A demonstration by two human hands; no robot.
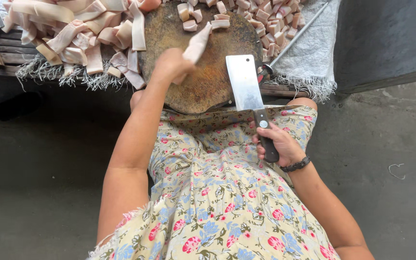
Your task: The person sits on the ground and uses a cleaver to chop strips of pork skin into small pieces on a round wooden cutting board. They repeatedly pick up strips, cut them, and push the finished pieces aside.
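1. Left hand (172,63) is over the near-left part of the round block (203,82), fingers closed around the lower end of a pale strip (197,44). The strip stands up tilted toward the far right, its free end above the block's centre, not lying flat.
2. Right hand (278,143) is wrapped tight on the dark handle of the cleaver (245,88). The hand sits over the lap, near the floral dress (217,192); the blade reaches forward over the block's near-right edge. Whether the blade rests on the wood or is just above it, I cannot tell.
3. Uncut strips lie in a pile (83,29) on the bench to the far left of the block. Cut cubes (266,17) lie at the far right, a few on the block's far rim.
4. A grey cloth (314,48) covers the bench right of the block; a thin metal rod (297,36) lies across it.
5. Risk, judged: the strip is held by one end only and looks soft and slick. It may slide out of the grip or flop off the block's edge.
6. Risk, judged: the left fingers are near the blade's path. A chop made before the strip lies flat could land close to them.
7. Risk, judged: the block overhangs the bench toward the knees; a heavy blow near that edge might tip it.
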